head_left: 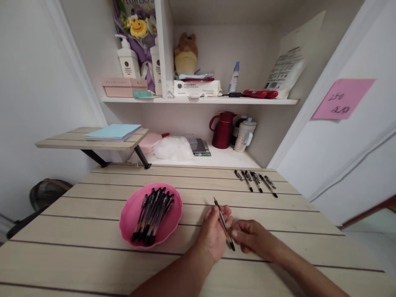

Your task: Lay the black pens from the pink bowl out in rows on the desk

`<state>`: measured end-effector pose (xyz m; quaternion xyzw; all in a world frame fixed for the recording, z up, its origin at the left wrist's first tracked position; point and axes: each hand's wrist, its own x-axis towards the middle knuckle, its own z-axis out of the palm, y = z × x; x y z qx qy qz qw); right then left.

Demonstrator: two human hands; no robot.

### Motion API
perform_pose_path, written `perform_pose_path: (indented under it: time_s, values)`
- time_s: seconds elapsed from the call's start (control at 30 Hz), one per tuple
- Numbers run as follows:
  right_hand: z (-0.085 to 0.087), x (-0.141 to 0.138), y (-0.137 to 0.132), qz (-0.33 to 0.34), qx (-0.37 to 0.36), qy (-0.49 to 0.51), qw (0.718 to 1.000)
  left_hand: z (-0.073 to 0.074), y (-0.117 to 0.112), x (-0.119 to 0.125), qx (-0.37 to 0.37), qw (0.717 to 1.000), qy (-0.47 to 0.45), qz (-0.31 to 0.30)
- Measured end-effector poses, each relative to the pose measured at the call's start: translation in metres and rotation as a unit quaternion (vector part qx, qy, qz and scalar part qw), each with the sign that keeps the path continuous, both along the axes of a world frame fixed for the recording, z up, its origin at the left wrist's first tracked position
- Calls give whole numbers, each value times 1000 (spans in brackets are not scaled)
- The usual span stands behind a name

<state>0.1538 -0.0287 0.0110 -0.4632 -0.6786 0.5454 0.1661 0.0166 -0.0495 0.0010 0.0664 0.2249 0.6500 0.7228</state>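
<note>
Between pink bowl [150, 216] and table's right edge [321, 218], both hands' [216, 233] grip on one pen [224, 223].

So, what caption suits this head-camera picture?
Left hand and right hand hold one pen at a wooden table, beside a pink bowl of pens.

I hold a glossy black plastic pen [224, 224] over my matt, pale wood-grain table [93, 264]. The smooth pink plastic bowl [130, 214] on the left shines faintly; the far jug [223, 130] is glossy red.
</note>
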Motion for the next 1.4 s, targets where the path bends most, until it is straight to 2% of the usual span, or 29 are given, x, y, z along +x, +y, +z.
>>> perform_pose_path:
  time_s: [0.13, 0.3, 0.43, 0.6, 0.67, 0.73, 1.0, 1.4]
  values:
    - [-8, -16, -25, -48, 58, 29, 997, -3, 1, -3, -1, 1000, 0, -4]
    - [-5, -23, -20, -73, 186, -4, 980, -1, 1, -3, 0, 1000, 29, 5]
    - [2, -15, 10, -117, 257, -110, 953, -3, 3, -3, -1, 999, 22, -24]
    - [10, 1, 73, -203, 293, -360, 862, -5, 3, -4, -3, 998, 40, -43]
    - [10, 3, 93, -212, 291, -413, 837, -5, 2, -5, 1, 998, 47, -45]
    - [8, 4, 107, -213, 287, -442, 823, -5, 2, -5, 3, 998, 53, -42]
    - [-1, 1, 127, -218, 278, -458, 816, -5, 1, -3, 4, 998, 55, -36]
    - [0, 0, 128, -232, 268, -451, 819, -7, 0, -3, 17, 998, 58, -36]
